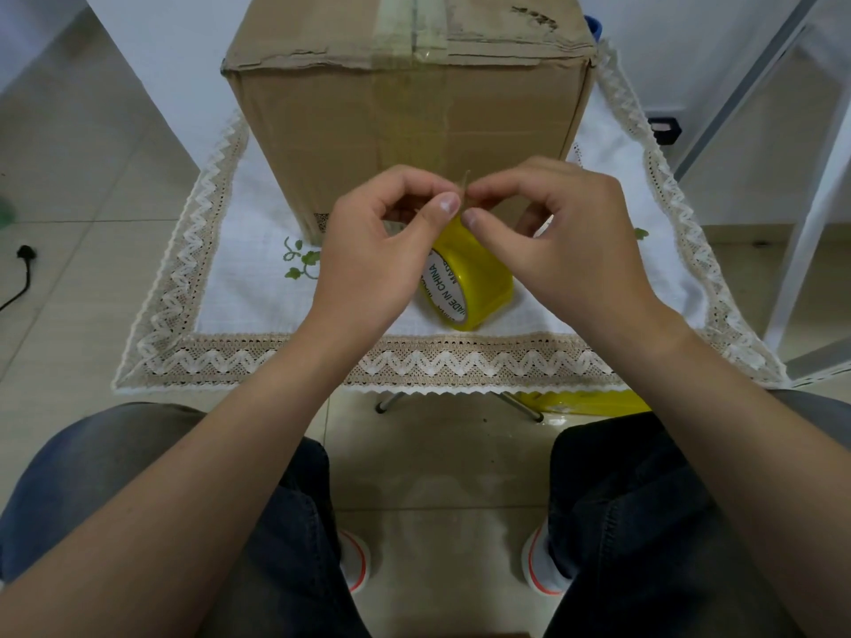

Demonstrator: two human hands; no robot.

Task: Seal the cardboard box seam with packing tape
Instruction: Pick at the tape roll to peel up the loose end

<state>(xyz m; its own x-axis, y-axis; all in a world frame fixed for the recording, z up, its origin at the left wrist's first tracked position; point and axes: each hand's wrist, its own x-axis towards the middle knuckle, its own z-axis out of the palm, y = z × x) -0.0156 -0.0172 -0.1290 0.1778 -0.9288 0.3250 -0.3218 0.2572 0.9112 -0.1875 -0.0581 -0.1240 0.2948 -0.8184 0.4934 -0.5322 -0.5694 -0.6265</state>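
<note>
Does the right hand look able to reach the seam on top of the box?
Probably yes: nothing lies between the right hand and the seam atop the box, though it and the left hand are pinching the loose end of the tape.

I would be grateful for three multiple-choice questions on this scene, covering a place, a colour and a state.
1. Where does the cardboard box stand? A) floor B) lace-edged cloth C) lap
2. What colour is the tape roll? A) yellow B) brown C) red
3. What are the left hand and right hand doing? A) lying flat on the box B) hanging idle C) pinching the tape's end
Answers: B, the box sits on the cloth; A, the roll is plainly yellow; C, thumbs and fingertips close on the end.
</note>
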